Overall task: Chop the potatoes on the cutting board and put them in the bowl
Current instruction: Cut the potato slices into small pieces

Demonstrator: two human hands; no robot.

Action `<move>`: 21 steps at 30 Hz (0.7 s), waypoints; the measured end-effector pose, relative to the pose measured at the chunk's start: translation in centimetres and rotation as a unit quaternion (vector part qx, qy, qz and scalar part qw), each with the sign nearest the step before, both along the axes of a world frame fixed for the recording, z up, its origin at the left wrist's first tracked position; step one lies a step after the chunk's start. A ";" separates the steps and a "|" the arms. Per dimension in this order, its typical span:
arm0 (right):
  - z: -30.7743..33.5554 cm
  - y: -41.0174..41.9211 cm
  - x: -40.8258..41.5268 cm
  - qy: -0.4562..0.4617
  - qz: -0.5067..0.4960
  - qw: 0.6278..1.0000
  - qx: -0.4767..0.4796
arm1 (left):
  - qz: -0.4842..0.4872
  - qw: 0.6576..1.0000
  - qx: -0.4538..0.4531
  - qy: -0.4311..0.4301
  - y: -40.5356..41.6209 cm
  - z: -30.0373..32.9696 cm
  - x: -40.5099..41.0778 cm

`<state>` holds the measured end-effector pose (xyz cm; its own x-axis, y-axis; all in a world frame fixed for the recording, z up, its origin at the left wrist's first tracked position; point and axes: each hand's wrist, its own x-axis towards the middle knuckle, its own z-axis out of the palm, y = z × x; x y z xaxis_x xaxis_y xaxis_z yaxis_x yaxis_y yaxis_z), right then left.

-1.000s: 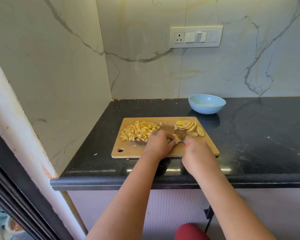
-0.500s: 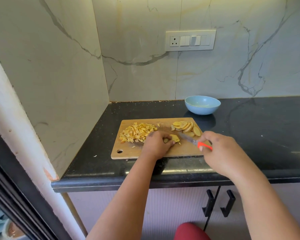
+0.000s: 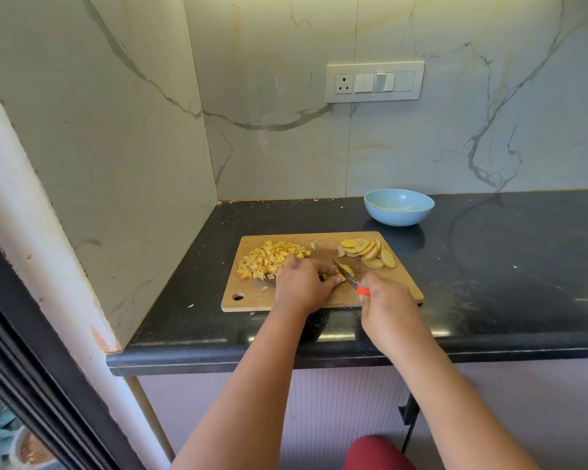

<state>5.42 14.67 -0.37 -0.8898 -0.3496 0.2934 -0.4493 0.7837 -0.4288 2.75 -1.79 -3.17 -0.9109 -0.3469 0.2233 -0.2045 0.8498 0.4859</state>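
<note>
Knife on a potato slice, mid-board

Potato slice lies near the middle of the wooden cutting board, pinned from the left by the left hand. That hand's fingers curl down onto the slice, their tips right against it, so much of the piece is hidden.

The right hand grips a small knife by its orange handle, fingers wrapped fully round it; only a short stretch of orange shows above the fist. The blade slants up and to the left, and its edge meets the held slice just beside the left fingertips.

On the board's left part sits a heap of diced potato, a few stray cubes scattered around it. At the far right corner rests a fanned stack of uncut potato slices, overlapping one another, apart from both hands.

The light blue bowl stands on the black countertop beyond the board's far right corner, near it but not touching. No potato shows inside it.

A white switch panel with 1 socket is fixed to the marble wall above.
</note>
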 end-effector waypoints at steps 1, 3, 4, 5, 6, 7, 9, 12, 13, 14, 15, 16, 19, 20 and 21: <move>0.3 -0.1 0.1 -0.009 -0.003 1.000 0.019 | 0.000 1.000 -0.002 0.000 0.0 0.1 0.0; 1.4 -0.6 0.3 -0.040 0.004 0.997 0.067 | -0.001 1.000 -0.003 -0.004 0.1 0.4 0.1; 2.2 -1.0 0.5 -0.065 0.009 0.993 0.094 | -0.002 1.000 -0.004 -0.007 0.2 0.5 0.1; 3.2 -1.6 0.4 -0.095 0.013 0.988 0.123 | -0.001 1.000 -0.010 -0.009 0.2 0.7 0.2; 4.2 -2.2 0.2 -0.128 0.017 0.980 0.154 | -0.001 1.000 -0.017 -0.010 0.3 0.8 0.2; 5.2 -2.7 0.1 -0.153 0.020 0.971 0.182 | 0.000 1.000 -0.024 -0.011 0.3 0.9 0.3; 6.5 -2.9 -0.2 -0.155 0.012 0.966 0.206 | 0.003 0.999 -0.032 -0.011 0.4 0.9 0.4; 6.9 -0.9 -0.1 -0.108 -0.007 0.974 0.200 | 0.002 0.999 -0.033 -0.017 0.3 0.8 0.3; 7.0 0.1 0.2 -0.104 -0.011 0.974 0.201 | 0.001 0.999 -0.035 -0.018 0.2 0.7 0.3; 7.1 1.0 0.4 -0.102 -0.012 0.974 0.202 | -0.001 0.999 -0.037 -0.019 0.2 0.7 0.2; 7.2 1.9 0.3 -0.098 -0.009 0.974 0.203 | -0.003 0.999 -0.034 -0.020 0.0 0.6 0.2; 7.4 2.7 0.3 -0.092 0.000 0.975 0.202 | -0.004 0.999 -0.026 -0.019 0.0 0.5 0.1; 7.0 4.4 -0.1 -0.089 0.025 0.989 0.114 | -0.008 1.000 -0.012 -0.009 -0.1 0.2 0.4; 6.3 4.6 -0.2 -0.086 0.021 0.995 0.052 | -0.010 1.000 -0.017 0.001 -0.1 0.2 0.6; 5.6 4.6 -0.3 -0.070 0.009 0.997 -0.010 | -0.013 1.000 -0.021 0.013 0.0 0.3 0.7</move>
